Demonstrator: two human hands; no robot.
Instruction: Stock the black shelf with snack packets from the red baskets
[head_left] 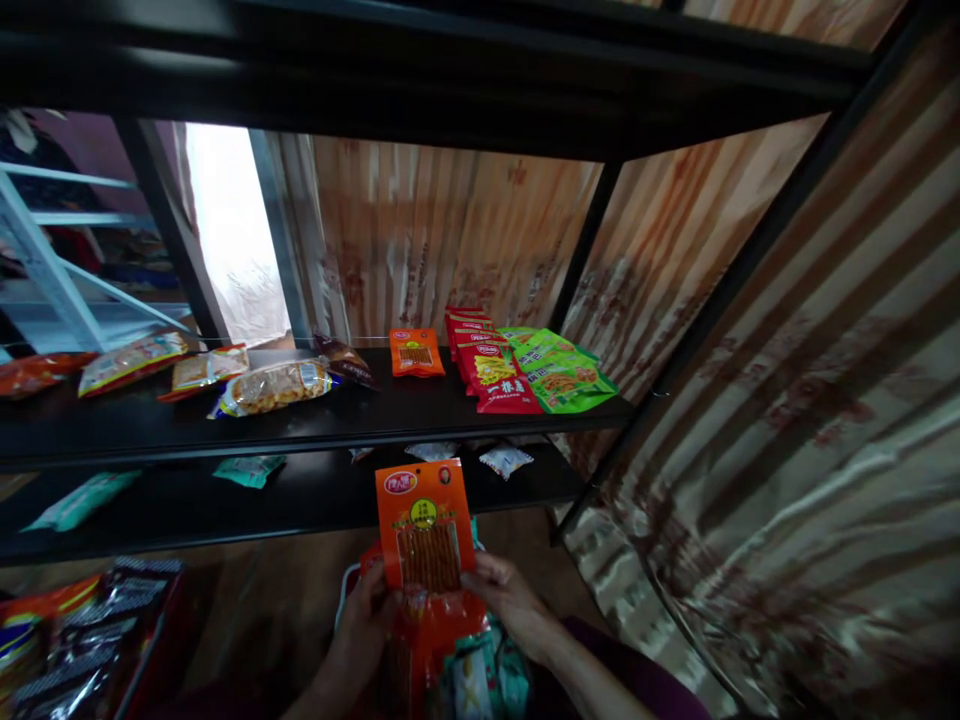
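Observation:
An orange snack packet with a clear window showing brown sticks is held upright in front of the shelf. My left hand grips its lower left edge, fingers closed. At the lower right edge my right hand pinches the packet between thumb and fingers. Just below, more orange packets and teal packets lie close to both hands. A similar orange packet stands on the upper shelf, left of overlapping red packets and green packets.
The black shelf also bears several snack bags on its left, among them a clear bag and a brown bag. Teal packets lie on the lower shelf. Dark packets fill a container at lower left. A patterned curtain hangs right.

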